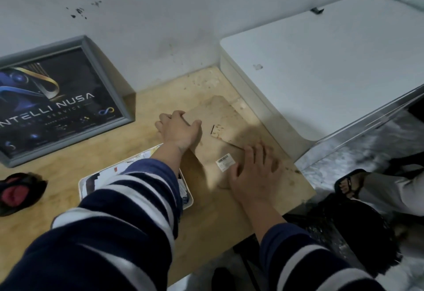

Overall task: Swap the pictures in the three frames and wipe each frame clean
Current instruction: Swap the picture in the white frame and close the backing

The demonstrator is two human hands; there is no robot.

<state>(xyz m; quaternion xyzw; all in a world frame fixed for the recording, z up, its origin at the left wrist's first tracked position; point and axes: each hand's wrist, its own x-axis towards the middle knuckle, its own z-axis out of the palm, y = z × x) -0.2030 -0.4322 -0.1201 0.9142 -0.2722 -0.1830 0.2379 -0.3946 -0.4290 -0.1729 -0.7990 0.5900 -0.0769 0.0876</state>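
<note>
A brown frame back (220, 127) lies face down on the wooden table (128, 199), with a barcode sticker (225, 161) on it. My left hand (179, 130) grips its far left edge, fingers curled over the rim. My right hand (254, 171) presses flat on its near right part, fingers spread. A grey frame (59, 100) holding a dark "INTELLI NUSA" poster leans against the wall at the left. A white frame (137, 177) with a picture in it lies under my left forearm, mostly hidden.
A white cabinet (321, 61) stands to the right of the table against the wall. A dark and red cloth (18, 193) lies at the table's left. Another person's sandalled foot (348, 184) and a black mat (353, 233) are on the floor at the right.
</note>
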